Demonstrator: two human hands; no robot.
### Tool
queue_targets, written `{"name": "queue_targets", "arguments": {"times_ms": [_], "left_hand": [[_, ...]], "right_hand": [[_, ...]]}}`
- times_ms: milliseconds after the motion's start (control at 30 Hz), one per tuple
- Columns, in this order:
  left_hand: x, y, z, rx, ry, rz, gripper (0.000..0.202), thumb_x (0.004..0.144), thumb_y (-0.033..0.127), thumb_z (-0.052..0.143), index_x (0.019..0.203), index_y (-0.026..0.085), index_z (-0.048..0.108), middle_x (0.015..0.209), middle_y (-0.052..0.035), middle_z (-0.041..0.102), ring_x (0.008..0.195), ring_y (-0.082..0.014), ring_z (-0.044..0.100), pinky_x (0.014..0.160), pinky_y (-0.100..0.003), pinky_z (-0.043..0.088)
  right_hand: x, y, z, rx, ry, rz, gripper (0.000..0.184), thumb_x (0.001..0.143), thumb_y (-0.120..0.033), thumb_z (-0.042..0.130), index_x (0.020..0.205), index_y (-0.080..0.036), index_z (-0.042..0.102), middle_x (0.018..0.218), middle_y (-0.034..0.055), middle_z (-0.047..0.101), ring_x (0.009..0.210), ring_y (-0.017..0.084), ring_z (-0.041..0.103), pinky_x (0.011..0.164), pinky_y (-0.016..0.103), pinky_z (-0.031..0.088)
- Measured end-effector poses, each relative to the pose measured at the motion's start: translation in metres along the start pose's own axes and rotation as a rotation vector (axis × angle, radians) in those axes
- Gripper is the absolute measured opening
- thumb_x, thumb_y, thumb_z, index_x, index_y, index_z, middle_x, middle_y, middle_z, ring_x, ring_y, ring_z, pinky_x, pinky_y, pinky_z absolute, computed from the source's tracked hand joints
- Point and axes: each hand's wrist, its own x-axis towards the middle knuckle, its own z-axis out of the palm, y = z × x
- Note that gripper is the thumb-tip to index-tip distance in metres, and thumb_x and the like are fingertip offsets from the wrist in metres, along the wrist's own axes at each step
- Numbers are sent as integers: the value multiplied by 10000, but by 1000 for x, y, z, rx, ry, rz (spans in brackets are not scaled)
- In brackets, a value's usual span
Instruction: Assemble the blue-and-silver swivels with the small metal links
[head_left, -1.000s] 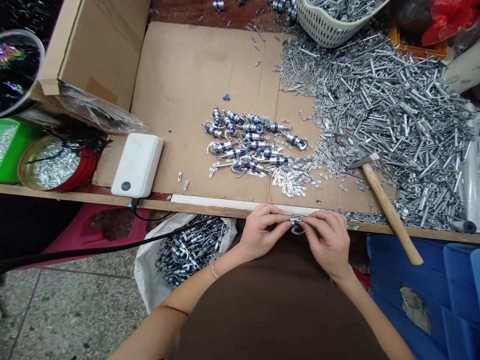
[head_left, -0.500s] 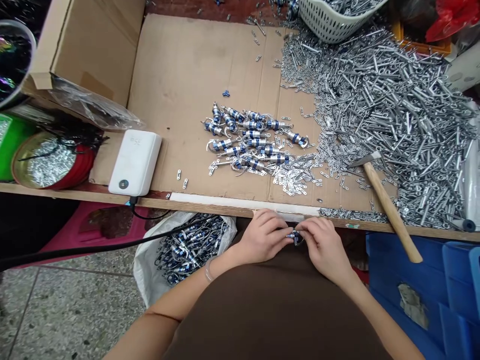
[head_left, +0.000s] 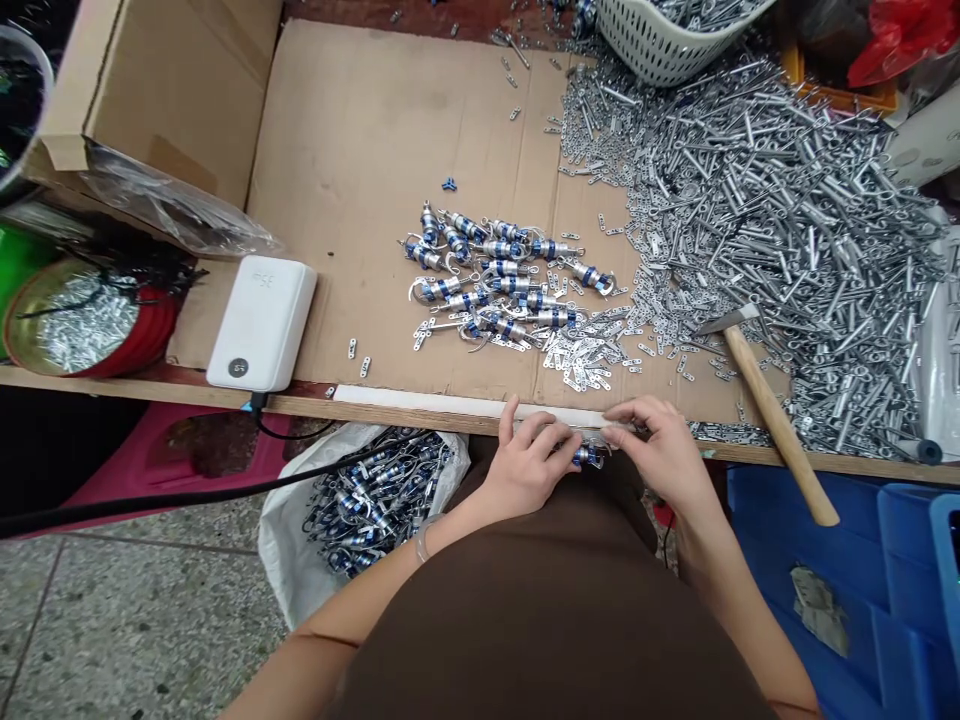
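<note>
My left hand and my right hand meet just below the table's front edge, both pinched on one small silver and blue metal fitting. On the cardboard sheet ahead of them lies a cluster of similar blue-banded fittings beside small flat metal plates. A large heap of silver tubes and plates fills the right side of the table.
A wooden-handled hammer lies at the right, its handle over the table edge. A white power bank with a black cable sits at the left, beside a red tin of metal bits. A white bag of fittings rests on the floor; blue crates stand right.
Both hands dipped lower with the fitting half a second ago, then came back up to the table edge. The right hand's fingers have shifted along the fitting.
</note>
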Motion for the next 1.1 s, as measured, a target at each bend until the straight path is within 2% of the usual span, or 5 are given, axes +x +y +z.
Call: {"name": "queue_targets", "arguments": {"times_ms": [267,400,667,867,1100], "left_hand": [[1,-2,0,-133,91,7,77,812,244,599,882,213,607,802,40,679,874,-159,569,1074,-485,200],[1,-2,1,-178,120,3,65,799,224,615,861,207,605,792,45,683,851,-150,582,1070,-474,230],[0,-2,1,-179,110,13,43,831,219,570,845,214,610,793,36,682,838,-141,585,1062,-483,245],[-1,-1,2,-179,113,-5,56,833,231,565,859,218,614,792,39,680,874,-155,571,1069,-491,222],[-1,0,1,-163,143,-51,34,815,251,588,813,239,619,773,38,668,883,-161,568,1056,-486,242]], "right_hand": [[34,-7,8,-259,85,-26,104,798,-283,554,792,-201,617,843,27,628,839,219,475,757,351,298],[16,-3,2,-218,133,-93,140,850,-271,481,824,-195,596,850,27,620,818,194,477,737,325,318],[-20,-4,5,-195,-96,-431,203,877,-178,416,982,-219,584,842,27,604,803,172,464,731,305,340],[-25,-12,18,43,91,-245,93,861,-234,482,884,-226,572,813,-10,613,785,141,507,761,302,331],[-33,-10,32,-167,138,24,115,832,-331,499,822,-236,564,850,11,518,853,193,422,728,324,264]]}}
